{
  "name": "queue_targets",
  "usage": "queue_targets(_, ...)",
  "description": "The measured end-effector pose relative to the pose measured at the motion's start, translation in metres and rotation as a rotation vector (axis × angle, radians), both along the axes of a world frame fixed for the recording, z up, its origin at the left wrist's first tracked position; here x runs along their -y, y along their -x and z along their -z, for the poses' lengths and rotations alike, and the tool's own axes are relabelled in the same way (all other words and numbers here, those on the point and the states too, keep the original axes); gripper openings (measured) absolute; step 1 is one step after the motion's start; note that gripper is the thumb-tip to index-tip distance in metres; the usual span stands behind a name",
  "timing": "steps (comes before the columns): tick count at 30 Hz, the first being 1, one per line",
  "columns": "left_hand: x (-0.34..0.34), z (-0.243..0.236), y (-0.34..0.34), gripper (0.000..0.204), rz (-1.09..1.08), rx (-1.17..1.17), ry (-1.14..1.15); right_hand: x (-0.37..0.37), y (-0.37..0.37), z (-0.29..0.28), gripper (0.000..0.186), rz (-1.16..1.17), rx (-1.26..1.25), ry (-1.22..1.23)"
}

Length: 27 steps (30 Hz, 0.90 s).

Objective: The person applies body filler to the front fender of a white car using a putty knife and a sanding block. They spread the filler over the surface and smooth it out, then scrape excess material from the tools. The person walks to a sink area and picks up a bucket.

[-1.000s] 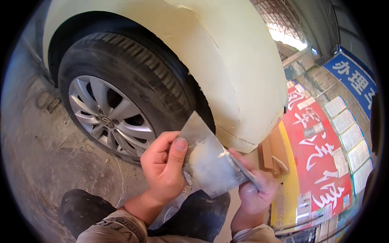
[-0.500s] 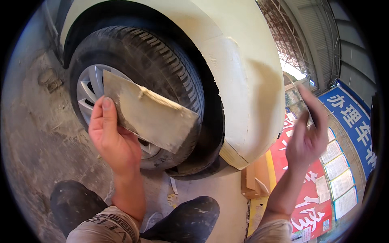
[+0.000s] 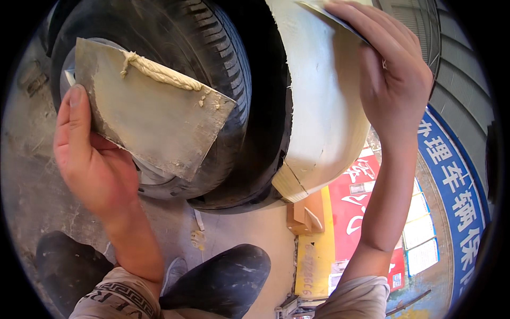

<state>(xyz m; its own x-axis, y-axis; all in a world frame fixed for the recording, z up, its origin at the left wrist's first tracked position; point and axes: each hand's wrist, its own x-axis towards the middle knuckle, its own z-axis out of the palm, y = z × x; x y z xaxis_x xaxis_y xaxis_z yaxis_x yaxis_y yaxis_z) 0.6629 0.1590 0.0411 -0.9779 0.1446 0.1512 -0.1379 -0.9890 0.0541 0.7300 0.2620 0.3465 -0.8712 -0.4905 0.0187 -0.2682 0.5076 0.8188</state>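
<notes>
My left hand (image 3: 95,154) grips a flat grey metal plate (image 3: 143,111) by its left corner, thumb on top. A thick ridge of cream putty (image 3: 164,75) lies along the plate's upper edge, with small crumbs near its right end. At the upper right, my right hand (image 3: 398,74) is closed on a thin putty spreader (image 3: 332,19), its fingers laid along the blade. The spreader is over the pale car bumper (image 3: 311,95); whether its edge touches is unclear. Smoothed whitish filler covers part of the bumper beside the black wheel arch.
Behind the plate is the car's tyre (image 3: 223,58). Below the bumper stands a cardboard box (image 3: 305,217), near a red banner (image 3: 353,207) with pale sheets. A blue sign (image 3: 451,186) curves along the right. My knees (image 3: 231,279) are bent below the wheel.
My right hand has risen with the spreader to the upper bumper. My left hand and the plate have shifted left and up in view. The whole view has also shifted.
</notes>
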Motion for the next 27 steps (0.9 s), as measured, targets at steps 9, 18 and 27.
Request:
queue_targets(9,-0.011,-0.014,-0.007,0.031,-0.067,0.338,0.325,-0.009,-0.052,0.001,0.036,0.135,-0.048,-0.068)
queue_targets(18,-0.021,0.001,-0.009,0.033,-0.236,0.213,0.48,-0.014,-0.102,0.024,0.035,0.229,-0.099,-0.034)
queue_targets(27,-0.023,-0.048,-0.036,0.039,-0.17,0.339,0.527,-0.031,-0.154,0.062,0.034,0.225,-0.272,0.053)
